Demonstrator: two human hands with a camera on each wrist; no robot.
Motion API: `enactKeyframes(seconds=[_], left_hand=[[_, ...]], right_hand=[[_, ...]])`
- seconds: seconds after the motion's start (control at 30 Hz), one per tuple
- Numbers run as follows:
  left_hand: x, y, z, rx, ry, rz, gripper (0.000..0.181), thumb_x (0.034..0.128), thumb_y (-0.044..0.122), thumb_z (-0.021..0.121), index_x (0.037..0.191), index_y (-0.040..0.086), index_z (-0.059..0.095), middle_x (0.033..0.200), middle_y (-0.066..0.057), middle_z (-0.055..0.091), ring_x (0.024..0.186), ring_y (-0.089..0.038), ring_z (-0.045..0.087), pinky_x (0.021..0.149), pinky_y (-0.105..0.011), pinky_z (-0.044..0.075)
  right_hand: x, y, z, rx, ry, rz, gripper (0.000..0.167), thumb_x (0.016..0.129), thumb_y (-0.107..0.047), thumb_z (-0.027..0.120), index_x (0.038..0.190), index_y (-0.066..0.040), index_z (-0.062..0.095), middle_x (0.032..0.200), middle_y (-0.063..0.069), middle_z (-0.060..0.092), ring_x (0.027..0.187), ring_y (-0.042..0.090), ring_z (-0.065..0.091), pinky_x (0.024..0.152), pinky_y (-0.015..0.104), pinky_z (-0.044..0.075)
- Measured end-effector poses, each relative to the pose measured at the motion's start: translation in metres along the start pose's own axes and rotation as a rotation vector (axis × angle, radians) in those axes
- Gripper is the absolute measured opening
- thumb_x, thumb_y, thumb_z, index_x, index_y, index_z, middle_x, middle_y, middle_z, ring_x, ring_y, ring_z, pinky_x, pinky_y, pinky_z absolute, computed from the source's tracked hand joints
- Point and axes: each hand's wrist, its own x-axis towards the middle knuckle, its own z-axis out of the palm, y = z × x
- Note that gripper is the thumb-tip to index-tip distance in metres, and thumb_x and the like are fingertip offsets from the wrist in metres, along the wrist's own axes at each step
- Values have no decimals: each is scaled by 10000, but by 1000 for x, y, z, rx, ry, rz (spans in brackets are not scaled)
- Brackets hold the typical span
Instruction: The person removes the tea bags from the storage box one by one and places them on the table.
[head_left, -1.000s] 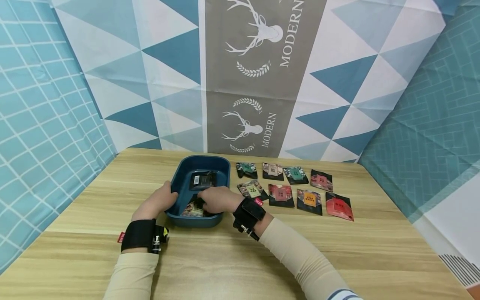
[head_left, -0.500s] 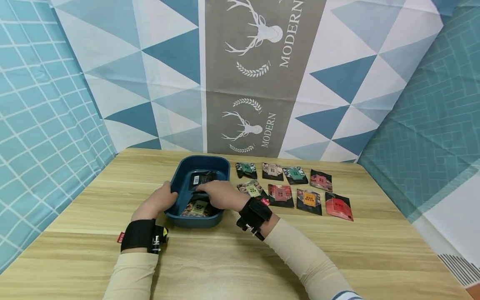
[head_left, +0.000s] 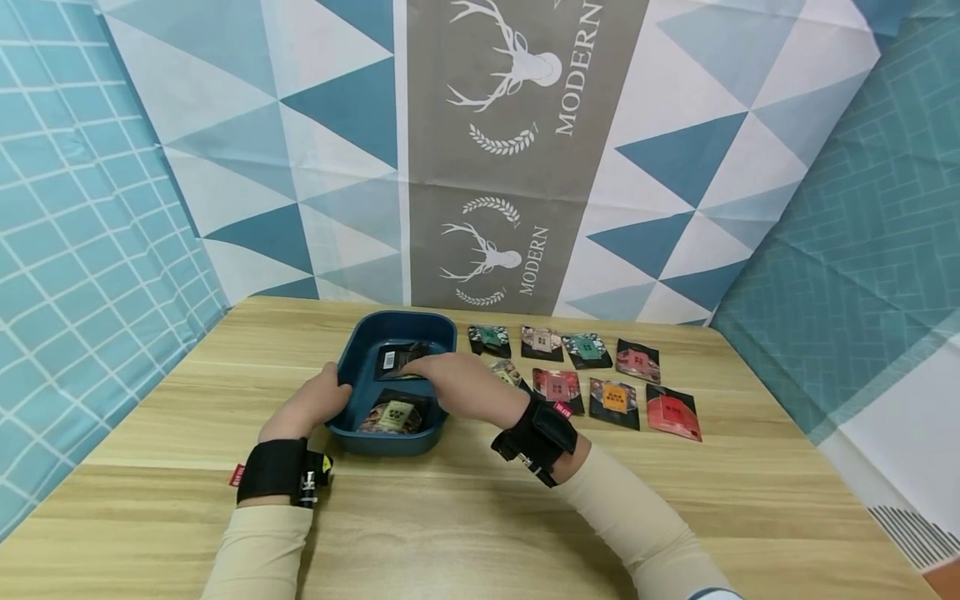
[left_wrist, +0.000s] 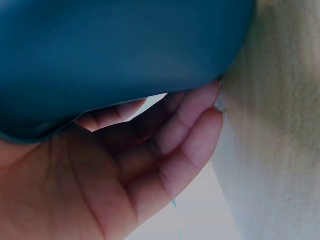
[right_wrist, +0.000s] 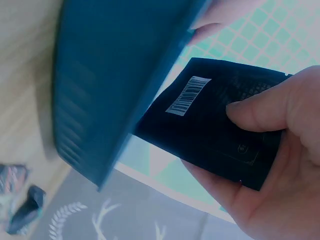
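Observation:
A blue plastic box (head_left: 384,445) stands on the table. At its left side my left hand (head_left: 313,402) grips the rim; in the left wrist view the fingers (left_wrist: 175,160) curve along the outside of the wall. My right hand (head_left: 476,390) reaches over the box's right side. Between thumb and fingers it pinches a flat black packet (right_wrist: 205,130) with a white barcode, back face up, at the box's rim in the right wrist view. A second packet (head_left: 392,414), with a pale green label, lies face up in the near end of the box.
Right of the box several flat packets lie on the wooden table (head_left: 465,517) in two rough rows, among them a green one (head_left: 489,338), an orange-labelled one (head_left: 615,402) and a red one (head_left: 673,412). A patterned cloth backdrop (head_left: 495,192) rises behind the table.
My right hand has moved from the near packet up and right to the black barcode packet, leaving the near packet uncovered in the box. My left hand has stayed at the rim.

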Motion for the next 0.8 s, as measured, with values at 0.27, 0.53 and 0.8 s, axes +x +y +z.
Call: enactKeyframes(seconds=[0.27,0.53,0.8], left_hand=[[0,-1,0,4,-2,-7,576,973,130,260,1391,-203,43,1394,-445,204,1221,-486,370,982,-552,359],[0,-1,0,15,10,5,573,970,125,266,1384,-212,58,1392,-445,205,1206,-472,378,981,-553,359],[-1,-1,0,4,15,2,576,970,128,268,1385,-210,56,1393,-444,206,1220,-482,370,987,-559,355]], right_hand=[[-28,0,-17,-59,39,44,490,911,67,449,1318,-189,540,1322,6,572,1106,185,593,844,296,504],[-60,14,-19,-99,79,55,456,894,54,513,1290,-167,559,1279,10,588,1030,164,614,815,273,509],[-87,19,-12,-126,132,97,492,836,99,558,1270,-132,576,1235,40,616,1066,184,615,776,293,526]])
